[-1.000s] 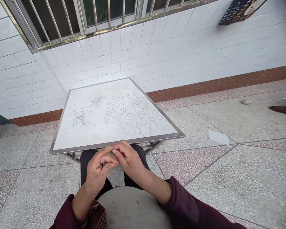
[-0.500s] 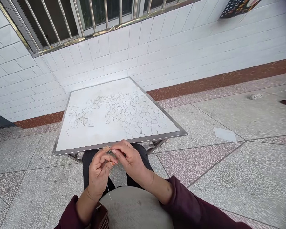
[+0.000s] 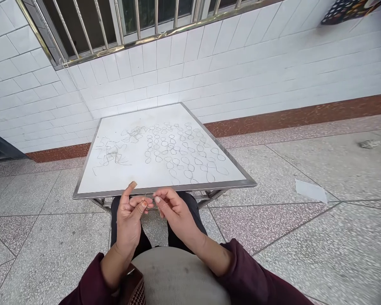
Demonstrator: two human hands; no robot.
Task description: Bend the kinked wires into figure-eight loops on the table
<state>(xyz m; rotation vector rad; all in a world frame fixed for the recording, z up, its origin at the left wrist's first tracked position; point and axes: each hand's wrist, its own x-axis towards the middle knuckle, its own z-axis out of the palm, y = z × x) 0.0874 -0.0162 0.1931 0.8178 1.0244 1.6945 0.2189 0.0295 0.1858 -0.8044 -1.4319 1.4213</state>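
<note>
Just below the near rim of the counter [image 3: 165, 189], in the head view, both hands meet over the person's lap. The left hand [image 3: 131, 217] is closed to a pinch, thumb and a bent finger nipping a fine strand [image 3: 145, 196] whose short end stands up between the fingertips; its forefinger, tipped with a tan wrap, points up towards the counter's edge. The right hand [image 3: 175, 212] is curled, forefinger and thumb drawn close beside that strand; whether they grip it I cannot tell.

On the counter's far right half lie rows of small loops [image 3: 186, 152], well apart from the hands. On its left half sits a tangle [image 3: 111, 153] of loose strands. Right of the counter, a scrap of paper [image 3: 311, 190] lies on the floor.

Such thin stuff probably handles best when it is held right at the fingertips. The left pinch should stay firm near the free end, and the right fingers should work close against it, so the strand neither slips nor kinks.
</note>
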